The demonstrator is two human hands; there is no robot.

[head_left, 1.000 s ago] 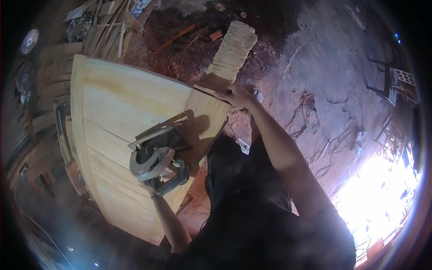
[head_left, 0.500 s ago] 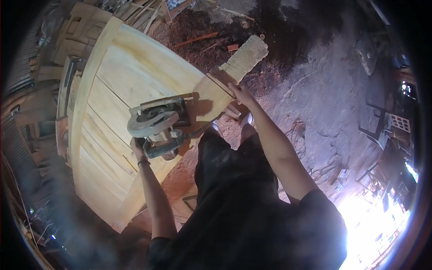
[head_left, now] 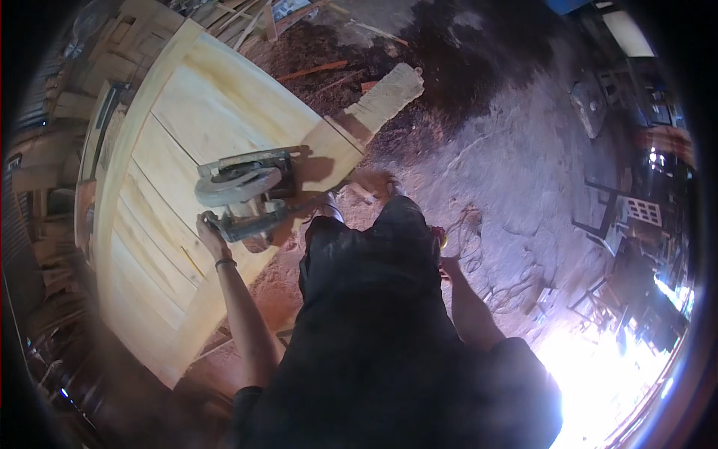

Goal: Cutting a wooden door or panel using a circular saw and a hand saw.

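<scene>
A hand-held circular saw (head_left: 243, 191) with a round guard and flat base rests on a pale wooden door panel (head_left: 232, 90). My left hand (head_left: 212, 235) is closed around its rear handle, at the saw's near left side. A thin yellow pencil (head_left: 192, 261) lies on the panel close to my left wrist. My right hand (head_left: 449, 269) is down beside my right thigh, its fingers mostly hidden against my dark clothes. Just above it, a small red and yellow object (head_left: 440, 236) shows at my hip; its kind is unclear.
Beyond the panel's right corner a rough pale board (head_left: 385, 101) sticks out. Wood offcuts (head_left: 247, 22) lie at the far left. Frames and a white lattice piece (head_left: 642, 211) stand at the right on the stained concrete floor (head_left: 508, 172).
My right hand has left the panel's right edge and dropped back to my right hip. My left hand stays on the saw. The whole view has shifted slightly, moving the panel left.
</scene>
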